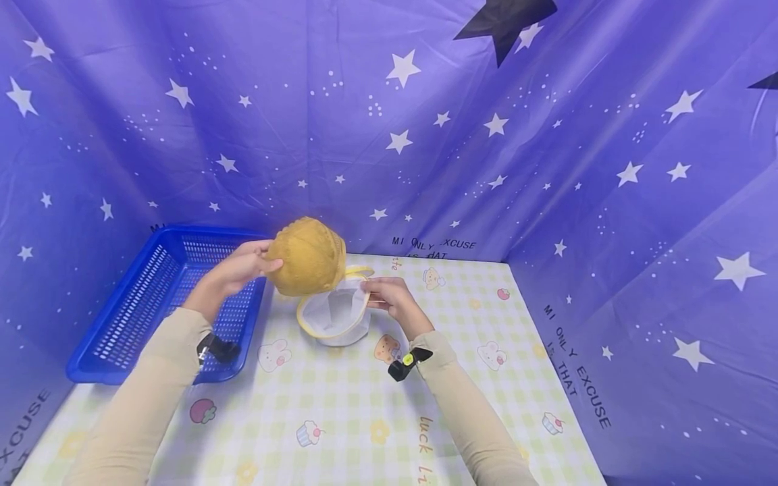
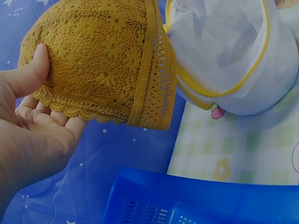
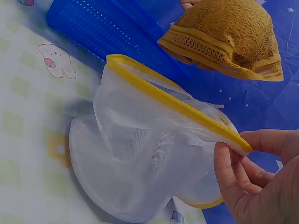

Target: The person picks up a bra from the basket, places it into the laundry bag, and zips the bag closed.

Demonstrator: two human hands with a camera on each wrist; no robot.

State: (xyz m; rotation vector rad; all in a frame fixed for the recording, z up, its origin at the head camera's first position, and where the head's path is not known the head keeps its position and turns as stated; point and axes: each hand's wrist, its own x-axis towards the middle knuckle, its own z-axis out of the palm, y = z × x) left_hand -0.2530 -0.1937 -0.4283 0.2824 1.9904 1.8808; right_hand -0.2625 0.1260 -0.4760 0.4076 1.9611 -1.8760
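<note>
A mustard-yellow lace bra (image 1: 306,256), folded cup into cup, is held up by my left hand (image 1: 244,265). In the left wrist view the thumb lies on one side of the bra (image 2: 98,60) and the fingers curl under its scalloped edge. Just below and right of it stands a white mesh laundry bag (image 1: 340,317) with a yellow zipped rim, its mouth open. My right hand (image 1: 394,300) pinches that rim between thumb and fingers, as the right wrist view shows on the mesh bag (image 3: 135,144). The bra is above the bag's mouth, outside it.
A blue perforated plastic basket (image 1: 79,368) stands at the table's left, under my left forearm. The table has a green-checked cloth (image 1: 340,395) with printed cartoons. Purple star-patterned curtains (image 1: 340,108) enclose the back and sides.
</note>
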